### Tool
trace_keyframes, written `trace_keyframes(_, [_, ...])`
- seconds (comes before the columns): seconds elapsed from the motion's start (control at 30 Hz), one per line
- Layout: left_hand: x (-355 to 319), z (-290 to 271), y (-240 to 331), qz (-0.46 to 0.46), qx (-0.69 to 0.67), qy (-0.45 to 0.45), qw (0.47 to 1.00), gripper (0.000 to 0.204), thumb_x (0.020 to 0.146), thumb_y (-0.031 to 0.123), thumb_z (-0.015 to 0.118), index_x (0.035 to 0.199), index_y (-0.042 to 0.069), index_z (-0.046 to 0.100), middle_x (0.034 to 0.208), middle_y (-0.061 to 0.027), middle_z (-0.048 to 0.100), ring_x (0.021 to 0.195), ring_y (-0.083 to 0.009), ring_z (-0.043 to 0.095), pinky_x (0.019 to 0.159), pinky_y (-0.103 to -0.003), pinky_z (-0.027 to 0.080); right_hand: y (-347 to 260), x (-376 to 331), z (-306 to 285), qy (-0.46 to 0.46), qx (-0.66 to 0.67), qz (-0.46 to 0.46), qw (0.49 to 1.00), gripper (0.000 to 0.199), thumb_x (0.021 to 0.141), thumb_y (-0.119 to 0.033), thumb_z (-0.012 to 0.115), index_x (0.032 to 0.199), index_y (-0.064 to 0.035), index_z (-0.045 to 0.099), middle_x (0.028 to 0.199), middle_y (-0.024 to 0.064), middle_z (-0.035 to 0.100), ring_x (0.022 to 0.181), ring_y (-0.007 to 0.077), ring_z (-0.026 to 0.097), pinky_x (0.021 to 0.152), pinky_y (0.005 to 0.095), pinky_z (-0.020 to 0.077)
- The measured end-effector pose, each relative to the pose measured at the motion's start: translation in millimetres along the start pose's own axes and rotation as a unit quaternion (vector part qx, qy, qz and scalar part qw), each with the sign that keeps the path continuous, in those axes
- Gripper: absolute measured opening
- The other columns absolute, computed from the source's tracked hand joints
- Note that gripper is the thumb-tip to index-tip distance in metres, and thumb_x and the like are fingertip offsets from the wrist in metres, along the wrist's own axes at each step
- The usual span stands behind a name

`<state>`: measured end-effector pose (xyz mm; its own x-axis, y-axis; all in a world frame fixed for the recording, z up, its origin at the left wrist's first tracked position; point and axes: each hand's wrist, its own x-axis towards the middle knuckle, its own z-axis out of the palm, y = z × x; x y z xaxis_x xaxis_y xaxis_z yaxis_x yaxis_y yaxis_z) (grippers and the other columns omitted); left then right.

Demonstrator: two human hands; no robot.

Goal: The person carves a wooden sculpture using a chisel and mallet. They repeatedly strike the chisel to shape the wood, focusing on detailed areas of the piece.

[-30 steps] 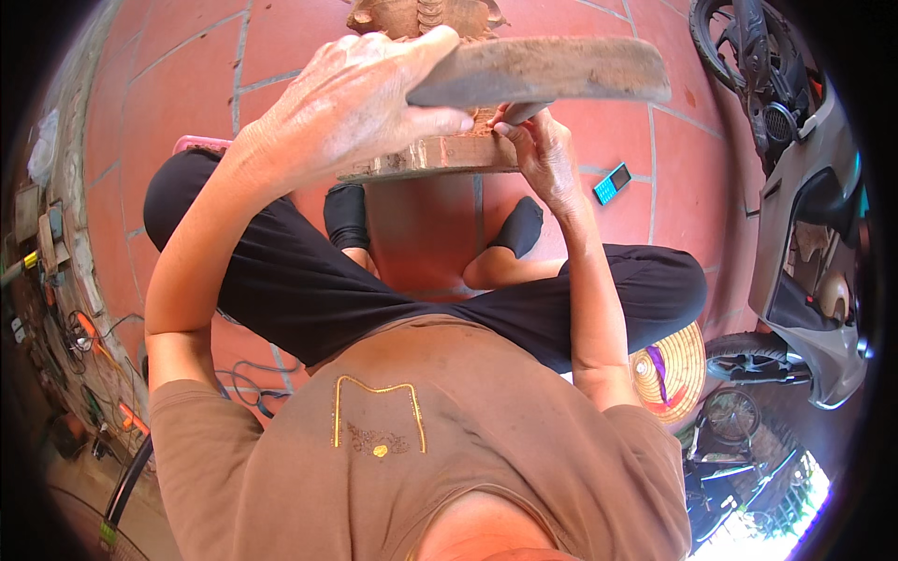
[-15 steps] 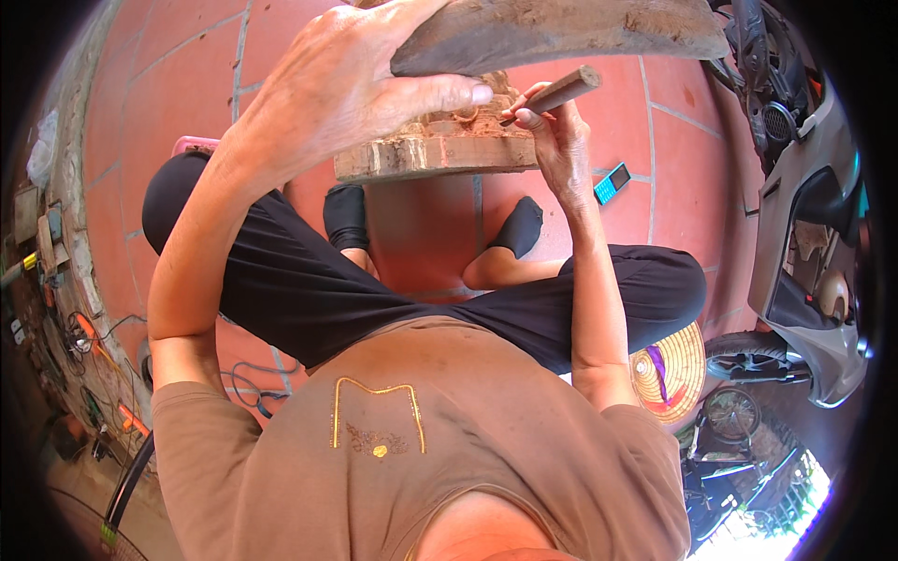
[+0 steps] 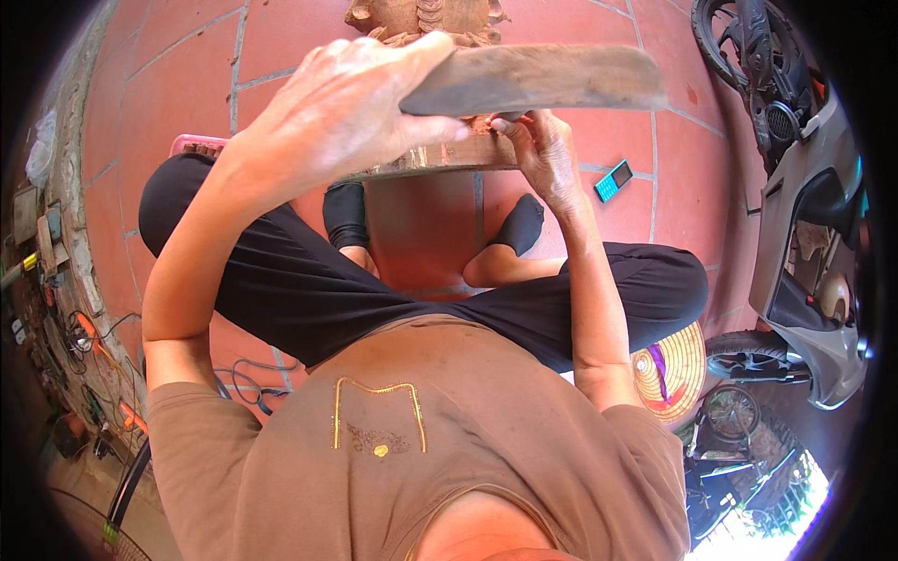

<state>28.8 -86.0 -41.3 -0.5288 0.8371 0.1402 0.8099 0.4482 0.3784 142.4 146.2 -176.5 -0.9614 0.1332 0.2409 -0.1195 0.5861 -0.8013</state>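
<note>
My left hand (image 3: 327, 117) is closed round one end of a worn, flat wooden mallet (image 3: 552, 77), which reaches out to the right above the work. Below the mallet, my right hand (image 3: 550, 166) pinches a chisel whose handle is now mostly hidden behind the mallet. A carved block of reddish-brown wood (image 3: 426, 19) stands in front of me, with ornate relief at its far end. Its thick near edge (image 3: 449, 157) shows below my hands; the mallet and left hand cover its middle.
Red tiles (image 3: 421, 234) make up the floor between my feet. A blue keypad phone (image 3: 614, 180) lies to the right. Further right stands a grey motorbike (image 3: 795, 280), with a woven hat (image 3: 669, 372) beside my knee. Cables and tools (image 3: 89, 327) lie along the left wall.
The mallet has come down and toward the left in my left hand, now covering the chisel handle. My right hand has shifted slightly left, and more of the carving's far end shows.
</note>
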Motion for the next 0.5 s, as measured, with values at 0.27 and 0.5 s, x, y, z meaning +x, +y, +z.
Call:
trace_keyframes(0.27, [2.9,-20.9,7.2,-0.006,-0.227,0.020,0.974,0.054,0.084,0.035,0.080,0.117,-0.001,0.058,0.091,-0.0277,0.068,0.086,-0.0433,0.069,0.074,-0.044,0.052,-7.7,1.8,0.1,0.021,0.036,-0.013,0.999,0.022,0.092,-0.006,0.071,0.111,-0.0057,0.059,0.087,0.0154,0.069,0.081,0.0297,0.072,0.070,0.0356,0.0541])
trace_keyframes(0.5, [0.6,6.1,-6.6,0.007,0.008,0.032,0.999,0.059,0.084,0.040,0.079,0.123,0.000,0.059,0.093,-0.0257,0.069,0.090,-0.0412,0.069,0.078,-0.044,0.053,2.9,0.1,3.9,0.030,0.024,0.016,0.999,0.022,0.092,0.001,0.067,0.111,-0.0028,0.057,0.086,0.0165,0.068,0.083,0.0296,0.073,0.073,0.0337,0.0552])
